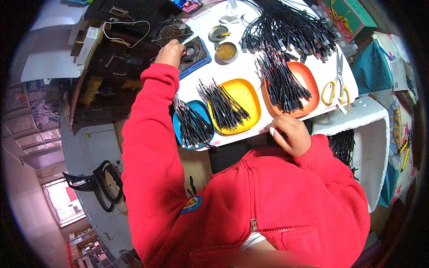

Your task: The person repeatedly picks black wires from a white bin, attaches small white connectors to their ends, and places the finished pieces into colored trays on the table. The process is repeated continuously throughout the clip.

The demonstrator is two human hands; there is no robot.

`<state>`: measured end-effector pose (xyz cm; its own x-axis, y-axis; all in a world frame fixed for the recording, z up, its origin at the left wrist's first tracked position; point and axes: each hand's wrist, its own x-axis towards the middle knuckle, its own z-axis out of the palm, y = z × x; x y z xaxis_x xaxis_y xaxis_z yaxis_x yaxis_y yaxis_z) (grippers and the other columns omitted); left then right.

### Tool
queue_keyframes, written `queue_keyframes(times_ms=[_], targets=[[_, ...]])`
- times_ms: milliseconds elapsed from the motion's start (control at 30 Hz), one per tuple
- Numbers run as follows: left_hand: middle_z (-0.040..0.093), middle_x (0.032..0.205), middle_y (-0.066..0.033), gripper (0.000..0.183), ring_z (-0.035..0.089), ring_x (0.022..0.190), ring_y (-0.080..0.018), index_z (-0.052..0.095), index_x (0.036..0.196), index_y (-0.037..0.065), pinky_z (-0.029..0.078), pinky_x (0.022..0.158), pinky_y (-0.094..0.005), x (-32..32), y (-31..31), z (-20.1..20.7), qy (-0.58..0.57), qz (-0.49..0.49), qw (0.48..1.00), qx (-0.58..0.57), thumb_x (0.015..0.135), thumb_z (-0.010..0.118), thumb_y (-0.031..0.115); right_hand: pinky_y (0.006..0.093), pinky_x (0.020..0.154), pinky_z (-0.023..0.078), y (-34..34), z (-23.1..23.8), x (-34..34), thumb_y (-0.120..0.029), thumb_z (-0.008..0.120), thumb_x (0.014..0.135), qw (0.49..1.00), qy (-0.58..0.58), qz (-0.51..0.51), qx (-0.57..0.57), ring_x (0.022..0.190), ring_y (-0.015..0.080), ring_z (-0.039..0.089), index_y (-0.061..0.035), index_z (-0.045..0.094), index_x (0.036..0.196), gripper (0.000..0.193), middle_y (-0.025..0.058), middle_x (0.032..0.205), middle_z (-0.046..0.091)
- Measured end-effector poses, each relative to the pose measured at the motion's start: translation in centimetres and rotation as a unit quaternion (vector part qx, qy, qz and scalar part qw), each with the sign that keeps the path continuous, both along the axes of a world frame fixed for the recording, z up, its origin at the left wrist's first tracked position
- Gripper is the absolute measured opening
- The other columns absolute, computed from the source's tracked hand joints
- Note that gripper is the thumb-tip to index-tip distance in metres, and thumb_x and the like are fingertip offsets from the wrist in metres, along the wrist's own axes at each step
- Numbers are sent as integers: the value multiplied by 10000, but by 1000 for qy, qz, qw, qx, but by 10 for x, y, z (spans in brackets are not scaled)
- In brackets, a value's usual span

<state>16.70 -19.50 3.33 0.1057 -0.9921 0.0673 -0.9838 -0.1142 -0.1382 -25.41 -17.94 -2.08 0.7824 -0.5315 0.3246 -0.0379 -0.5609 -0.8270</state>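
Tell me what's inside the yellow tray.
A bundle of short black cables lies in the yellow tray, some ends overhanging its left rim; the tray floor beneath is hidden.

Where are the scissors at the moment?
In the head view, the scissors lie on the right side of the white table, just right of the orange tray, yellow handles toward the person.

Looks down from the head's left camera | faces past red jacket (268,196) onto white surface (246,67) | sits near, fisheye-wide
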Motion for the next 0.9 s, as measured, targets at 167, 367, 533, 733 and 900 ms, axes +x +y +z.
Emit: queue_keyframes(times_ms=[167,367,533,733,900], targets=[[607,917,-158,97,641,859,-358,694,852,52,520,754,-436,-4,-3,0,-8,21,999,30,815,628,112,379,644,481,-3,-2,1,-74,597,828,1000,-7,4,6,731,311,593,-30,579,872,65,128,782,563],[612,942,-171,97,649,882,-368,688,836,43,529,771,-439,-5,-6,-1,-45,25,998,49,816,610,96,376,645,483,-4,-3,1,-76,597,830,1000,-15,4,6,727,311,593,-32,577,867,61,130,781,565],[618,946,-175,106,650,889,-373,687,846,42,533,778,-443,-6,-9,-4,-73,35,995,62,825,599,97,379,642,483,-3,-1,0,-79,601,832,1000,-20,-3,-4,717,313,592,-33,576,861,59,131,773,564],[627,869,-159,103,626,812,-338,697,832,25,497,750,-413,-14,9,18,28,18,998,-61,765,695,104,382,635,478,4,4,-6,-80,608,830,999,-24,-5,-23,710,314,590,-29,578,858,66,136,764,559],[643,775,-68,94,596,650,-127,694,846,-10,466,600,-245,-76,65,55,289,2,923,-256,759,712,21,389,625,463,11,18,-6,-79,612,830,999,-27,15,-7,705,325,574,-23,569,860,77,142,756,536]])
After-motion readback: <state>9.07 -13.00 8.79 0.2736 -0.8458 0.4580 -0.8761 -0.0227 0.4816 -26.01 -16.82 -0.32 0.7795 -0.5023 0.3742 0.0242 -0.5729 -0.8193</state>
